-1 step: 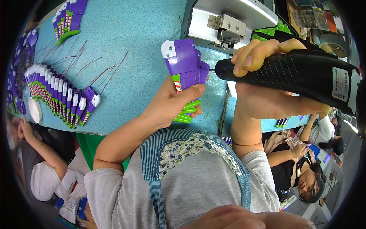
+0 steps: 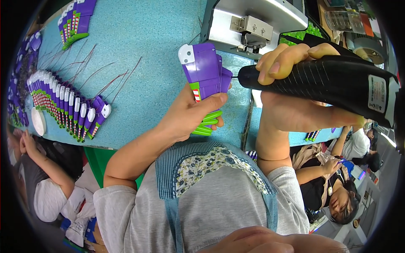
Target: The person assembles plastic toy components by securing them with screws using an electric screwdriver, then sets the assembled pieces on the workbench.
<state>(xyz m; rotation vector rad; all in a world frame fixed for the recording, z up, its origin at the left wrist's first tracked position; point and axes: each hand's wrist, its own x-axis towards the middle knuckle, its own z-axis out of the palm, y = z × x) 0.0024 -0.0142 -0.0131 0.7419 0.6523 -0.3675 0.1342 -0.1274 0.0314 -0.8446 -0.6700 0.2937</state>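
Observation:
My left hand (image 2: 192, 111) is closed around several purple plastic toy pieces (image 2: 203, 65). They are fanned out, with a white rounded end at the top, red-and-white stripes, and green tips below my fingers. My right hand (image 2: 287, 84) grips a black electric screwdriver (image 2: 320, 82), held level with its nose to the left. The thin metal bit (image 2: 234, 77) reaches the edge of the rightmost purple piece. Whether it sits in a screw is too small to tell.
A long row of similar purple pieces (image 2: 63, 99) with loose thin wires lies on the blue table (image 2: 143, 29) at left. More pieces (image 2: 78, 21) lie far left. A metal fixture (image 2: 253, 25) stands behind my hands, beside green parts (image 2: 310, 31). Co-workers sit on both sides.

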